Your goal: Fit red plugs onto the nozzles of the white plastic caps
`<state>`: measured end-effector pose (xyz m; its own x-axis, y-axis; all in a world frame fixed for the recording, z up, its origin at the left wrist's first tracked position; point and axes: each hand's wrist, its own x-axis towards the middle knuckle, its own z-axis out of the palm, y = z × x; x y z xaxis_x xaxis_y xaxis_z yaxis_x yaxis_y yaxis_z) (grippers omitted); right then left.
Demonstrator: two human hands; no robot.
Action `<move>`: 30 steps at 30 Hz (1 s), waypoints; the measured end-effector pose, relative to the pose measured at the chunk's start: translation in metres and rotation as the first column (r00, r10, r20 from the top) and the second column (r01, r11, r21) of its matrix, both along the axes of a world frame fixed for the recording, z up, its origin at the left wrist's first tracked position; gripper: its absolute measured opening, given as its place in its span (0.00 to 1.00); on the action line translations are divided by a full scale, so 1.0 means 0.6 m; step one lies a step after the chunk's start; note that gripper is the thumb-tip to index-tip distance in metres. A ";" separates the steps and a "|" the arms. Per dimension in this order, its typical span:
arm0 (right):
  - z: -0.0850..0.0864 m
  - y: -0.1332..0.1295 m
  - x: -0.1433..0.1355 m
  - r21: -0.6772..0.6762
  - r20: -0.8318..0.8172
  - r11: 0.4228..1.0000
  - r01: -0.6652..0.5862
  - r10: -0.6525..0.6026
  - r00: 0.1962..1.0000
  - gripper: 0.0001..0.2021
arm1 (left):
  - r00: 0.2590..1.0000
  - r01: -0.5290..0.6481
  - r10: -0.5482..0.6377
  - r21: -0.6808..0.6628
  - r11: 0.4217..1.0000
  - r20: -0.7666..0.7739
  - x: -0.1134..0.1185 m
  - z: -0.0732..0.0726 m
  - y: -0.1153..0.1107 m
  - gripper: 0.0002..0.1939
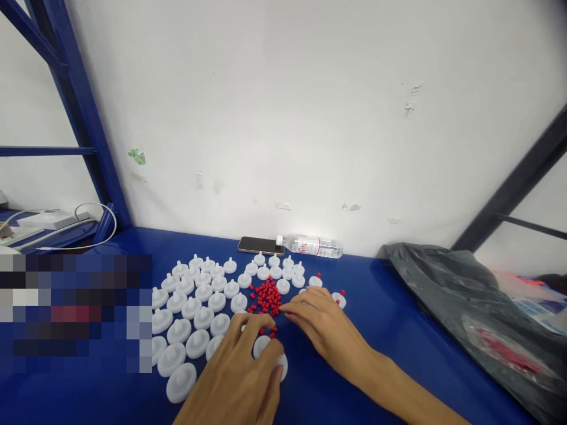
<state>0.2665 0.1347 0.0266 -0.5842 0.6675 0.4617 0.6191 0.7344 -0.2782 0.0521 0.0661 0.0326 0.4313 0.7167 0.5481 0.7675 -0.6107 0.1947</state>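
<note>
Fingers apart and bent, my left hand [241, 369] is low over the near white discs, with one white disc [283, 367] showing beside its fingers. My right hand [330, 327] reaches in from the right, thumb and forefinger brought close together at the right edge of a pile of small red pieces [266, 295]; whatever is between the tips is too small to make out. Many white discs with a short central stem [179, 330] stand in loose rows left of and behind the pile. To the right, a disc [339, 300] has a red piece [342, 293] at its stem.
Against the wall lie a black phone [261, 245] and a clear bottle [312, 245] on the blue table [363, 283]. Dark plastic sheeting with a bag of red pieces [509, 351] lies at the right. Blue frame posts and a white cable [116, 224] are at the left.
</note>
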 end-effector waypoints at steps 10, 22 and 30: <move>0.042 -0.026 -0.008 -0.391 -0.533 0.919 -0.061 -0.171 0.829 0.06 | 0.979 0.024 0.002 -0.124 0.992 0.205 -0.014 -0.012 0.028 0.11; 0.024 -0.043 -0.022 -0.286 -0.564 0.934 -0.213 0.015 0.826 0.04 | 0.893 0.101 0.026 -0.255 0.962 0.449 -0.010 -0.006 0.027 0.12; 0.023 -0.055 -0.028 0.065 -0.529 0.967 -0.246 0.242 0.813 0.04 | 0.719 0.391 0.160 -0.583 0.712 0.676 -0.006 0.011 0.015 0.17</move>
<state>0.2497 0.1018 0.0406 -0.3957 0.5398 0.7430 0.1760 0.8386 -0.5155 0.0487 0.0752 0.0394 0.2748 0.9539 0.1203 0.2013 -0.1794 0.9629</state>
